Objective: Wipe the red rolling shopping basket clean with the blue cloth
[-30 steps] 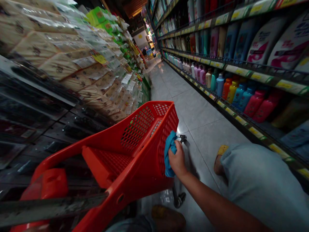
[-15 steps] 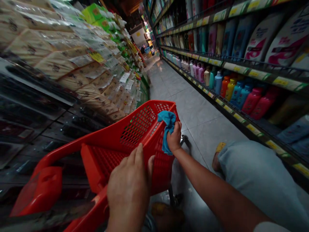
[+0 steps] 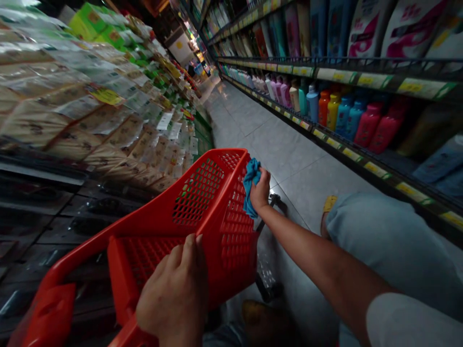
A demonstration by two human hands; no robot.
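A red plastic shopping cart (image 3: 227,193) with perforated walls stands tilted across my view. My right hand (image 3: 261,190) is closed round a crumpled blue cloth (image 3: 250,185), which lies against the outer side of the cart close to its far top corner. Nearer to me, my left hand (image 3: 175,291) has its fingers bent over the cart's near top rim, gripping it. The thumb of that hand is mostly hidden. At the lower left is the cart's thick red handle (image 3: 54,308).
Shelves with several rows of bottles (image 3: 365,123) line the right side. Stacked packaged goods (image 3: 119,140) rise on the left. A grey tiled floor (image 3: 253,115) runs between them. My bent knee (image 3: 383,231) is at the right, and a cart wheel (image 3: 277,202) shows beside the cart.
My left hand has gone from stretched fingers to bent ones at the rim and has shifted down and left. The right hand has bunched the cloth and brought it onto the cart's outer side.
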